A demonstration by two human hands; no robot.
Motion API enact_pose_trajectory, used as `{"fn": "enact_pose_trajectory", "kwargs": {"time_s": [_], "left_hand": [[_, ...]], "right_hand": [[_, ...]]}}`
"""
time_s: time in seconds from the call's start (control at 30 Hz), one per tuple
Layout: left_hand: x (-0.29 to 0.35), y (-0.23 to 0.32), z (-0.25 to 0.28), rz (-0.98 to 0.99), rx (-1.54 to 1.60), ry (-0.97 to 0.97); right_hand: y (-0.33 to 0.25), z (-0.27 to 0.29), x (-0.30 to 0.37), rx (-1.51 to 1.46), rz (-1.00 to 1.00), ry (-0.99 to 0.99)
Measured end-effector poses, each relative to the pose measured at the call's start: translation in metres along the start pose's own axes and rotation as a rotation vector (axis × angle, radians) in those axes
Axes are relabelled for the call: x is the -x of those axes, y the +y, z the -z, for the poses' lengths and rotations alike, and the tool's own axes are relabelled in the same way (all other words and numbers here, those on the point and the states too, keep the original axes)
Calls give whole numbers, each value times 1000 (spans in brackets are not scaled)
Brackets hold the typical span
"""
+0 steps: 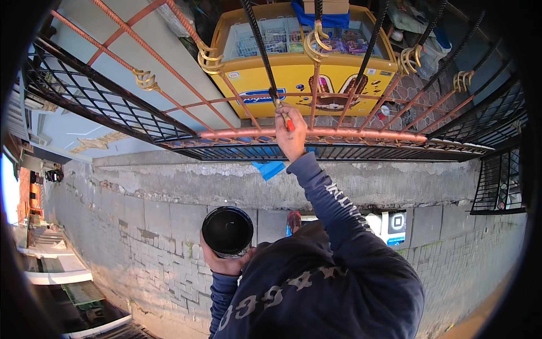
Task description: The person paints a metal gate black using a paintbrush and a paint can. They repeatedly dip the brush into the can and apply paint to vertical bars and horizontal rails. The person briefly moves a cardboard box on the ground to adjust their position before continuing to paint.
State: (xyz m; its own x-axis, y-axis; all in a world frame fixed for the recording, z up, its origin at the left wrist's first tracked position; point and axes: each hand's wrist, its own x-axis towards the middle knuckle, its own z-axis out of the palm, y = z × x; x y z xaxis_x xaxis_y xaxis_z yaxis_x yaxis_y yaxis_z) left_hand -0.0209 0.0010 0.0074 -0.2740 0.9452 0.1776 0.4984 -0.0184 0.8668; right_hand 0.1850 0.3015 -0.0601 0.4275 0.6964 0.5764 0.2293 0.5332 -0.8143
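My right hand [291, 135] is raised to a metal grille and closed around a paintbrush [289, 123] with a red-orange handle. The dark bristle end meets an upright bar [260, 48] that is black above this spot and reddish-brown below it. Low at my left side, my left hand [217, 261] grips a round paint can [227, 230] from beneath and beside. Dark, glossy black paint shows inside the can. Gold-coloured curled ornaments [315, 44] sit on several grille bars.
Behind the bars stands a yellow chest freezer [271, 73] with a glass top. A thick reddish-brown rail [361, 134] runs along the grille, with black lattice panels [107, 101] at the left. A blue piece [269, 169] lies by the ledge. Grey paving [169, 226] extends below.
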Motion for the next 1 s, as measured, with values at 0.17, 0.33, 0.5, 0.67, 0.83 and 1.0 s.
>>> {"fn": "enact_pose_trajectory", "kwargs": {"time_s": [0.17,0.33,0.5,0.67,0.83,1.0], "left_hand": [[2,-4,4,19,-63,14],[6,-9,5,32,-8,23],[7,-6,4,-31,-133,-9],[3,0,0,-20,-122,-9],[4,1,-2,24,-97,-3],[3,1,-4,-10,-69,-20]], "right_hand": [[4,-3,3,33,19,24],[15,-1,5,59,57,178],[23,-1,3,2,-44,9],[23,0,4,11,18,5],[22,-1,6,62,5,149],[18,5,5,89,-107,-185]]}}
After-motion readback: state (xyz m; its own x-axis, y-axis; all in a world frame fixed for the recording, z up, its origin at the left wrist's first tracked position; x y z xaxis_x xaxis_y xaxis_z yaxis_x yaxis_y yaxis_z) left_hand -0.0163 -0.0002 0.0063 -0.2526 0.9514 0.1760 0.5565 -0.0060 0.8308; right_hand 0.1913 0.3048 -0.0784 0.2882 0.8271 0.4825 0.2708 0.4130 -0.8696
